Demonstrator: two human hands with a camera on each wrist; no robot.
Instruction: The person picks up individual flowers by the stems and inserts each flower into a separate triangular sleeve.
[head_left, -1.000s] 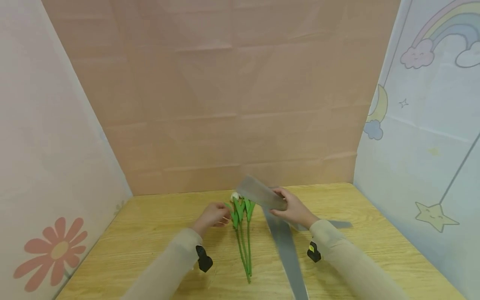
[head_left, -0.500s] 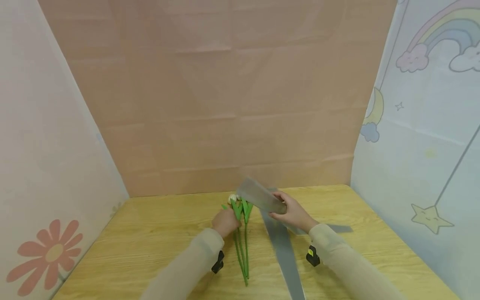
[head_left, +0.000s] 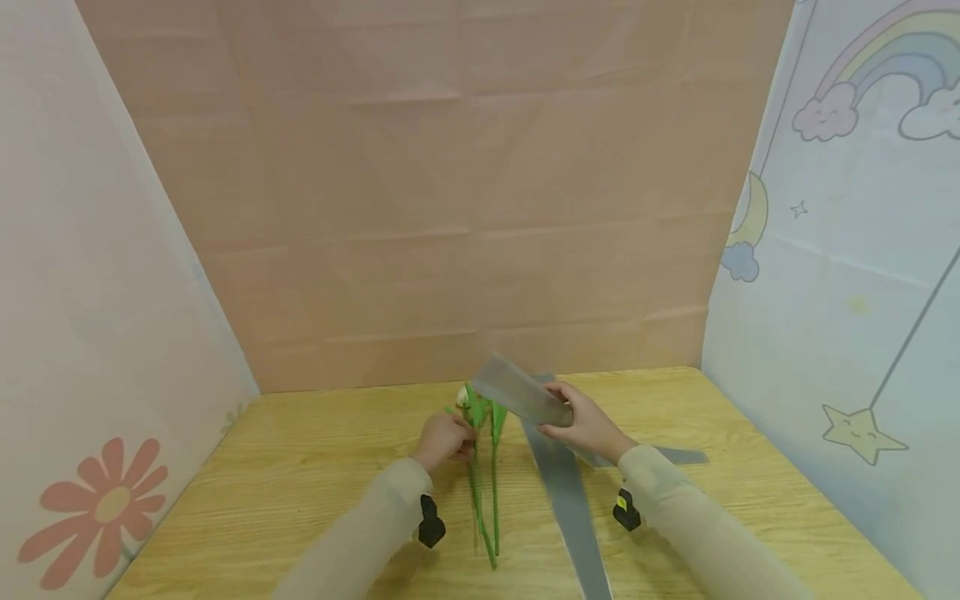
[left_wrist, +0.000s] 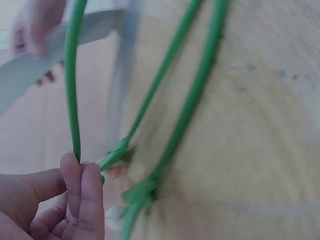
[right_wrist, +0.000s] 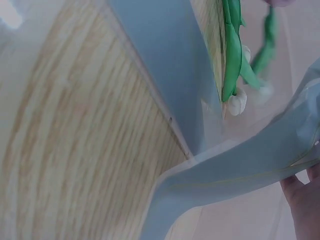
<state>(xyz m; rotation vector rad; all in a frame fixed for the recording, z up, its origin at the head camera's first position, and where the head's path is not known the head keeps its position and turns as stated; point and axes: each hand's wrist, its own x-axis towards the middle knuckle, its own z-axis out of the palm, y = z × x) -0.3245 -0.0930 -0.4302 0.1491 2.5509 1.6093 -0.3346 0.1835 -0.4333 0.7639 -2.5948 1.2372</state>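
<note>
Between thumb and fingers, my left hand (head_left: 444,437) pinches the green stem (left_wrist: 72,85) of an artificial tulip, raised off the table. Two more tulips (left_wrist: 195,95) lie beside it, their stems toward me; white blooms (right_wrist: 237,102) show at the far end. My right hand (head_left: 588,423) grips a folded strip of grey translucent sheet (head_left: 521,392), its free end angled up to the left above the tulips. In the right wrist view the strip (right_wrist: 235,170) bends, and only part of the hand appears at the right edge.
Another length of the grey sheet (head_left: 566,492) runs along the wooden table (head_left: 315,500) toward me, right of the tulips. One grey end (head_left: 682,456) sticks out beyond the right forearm. A pinkish-brown backdrop (head_left: 465,250) closes off the back, with patterned side walls.
My left hand reached right into the tulips, took one by its stem, and drew back slightly left, raising it apart from the others. The right hand stays nearly still with the grey strip.
</note>
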